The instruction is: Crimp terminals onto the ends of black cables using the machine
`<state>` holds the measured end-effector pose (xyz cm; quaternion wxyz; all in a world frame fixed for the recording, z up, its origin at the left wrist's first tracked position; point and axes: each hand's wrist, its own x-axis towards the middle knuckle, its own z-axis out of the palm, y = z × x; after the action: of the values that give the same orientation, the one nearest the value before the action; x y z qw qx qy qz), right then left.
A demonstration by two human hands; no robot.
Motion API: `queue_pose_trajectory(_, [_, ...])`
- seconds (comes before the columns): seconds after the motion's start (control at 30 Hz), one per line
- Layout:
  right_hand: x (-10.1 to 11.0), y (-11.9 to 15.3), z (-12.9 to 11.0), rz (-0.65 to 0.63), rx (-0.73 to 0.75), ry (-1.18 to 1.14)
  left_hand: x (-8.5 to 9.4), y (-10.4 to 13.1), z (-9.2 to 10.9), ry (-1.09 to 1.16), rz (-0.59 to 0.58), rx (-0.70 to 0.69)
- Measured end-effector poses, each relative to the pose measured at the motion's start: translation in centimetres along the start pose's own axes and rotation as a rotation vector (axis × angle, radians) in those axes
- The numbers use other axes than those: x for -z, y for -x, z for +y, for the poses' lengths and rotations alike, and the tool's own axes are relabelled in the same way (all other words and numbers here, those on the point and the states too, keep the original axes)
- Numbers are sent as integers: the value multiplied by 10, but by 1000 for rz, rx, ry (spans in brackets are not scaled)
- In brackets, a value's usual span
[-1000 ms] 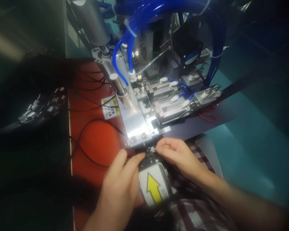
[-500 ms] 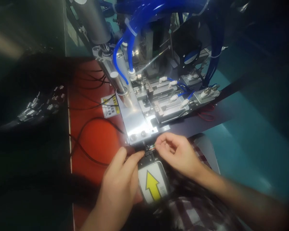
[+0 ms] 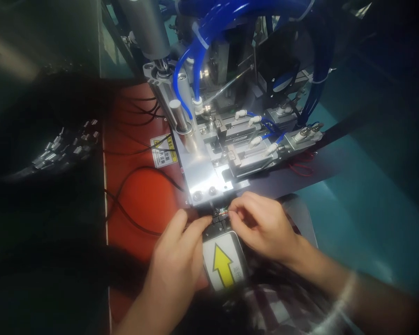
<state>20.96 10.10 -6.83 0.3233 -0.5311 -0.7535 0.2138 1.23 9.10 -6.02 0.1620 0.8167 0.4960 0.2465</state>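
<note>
My right hand [image 3: 265, 228] is closed in a pinch on a bunch of thin wires [image 3: 223, 212], fine and partly coloured. Their ends lie over a small black fixture [image 3: 214, 229] in front of the machine. My left hand [image 3: 178, 258] is bent round the fixture's left side, one fingertip pressing on its top close to the wires. Whatever its other fingers grip is hidden. Just below the fixture sits a white plate with a yellow arrow [image 3: 222, 265] pointing towards the machine. A bright metal plate [image 3: 204, 174] stands directly beyond both hands.
Pneumatic slides [image 3: 253, 156] with white fittings and blue air hoses [image 3: 226, 21] fill the area beyond. An upright cylinder [image 3: 148, 32] rises at the left. Black cables [image 3: 136, 170] and a warning label [image 3: 163, 151] lie on the red surface [image 3: 125, 260]. Small shiny parts [image 3: 57, 151] are farther left.
The view has shifted slightly, so the machine appears a little farther right. Both hands keep nearly the same places at the fixture, and the right still pinches the wires.
</note>
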Motion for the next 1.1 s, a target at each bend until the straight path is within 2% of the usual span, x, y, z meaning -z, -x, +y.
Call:
queue_pose_trajectory(0.3, [0,2,-1,-71,-212,-240,2,-3,4,1,21,0])
queue_pose_trajectory(0.47, [-2,2,-1,-89,-275,-312,1,-3,4,-11,53,-4])
queue_pose_trajectory(1.1, [1,-1,-7,-145,-362,-239,1,-2,4,-19,50,-6])
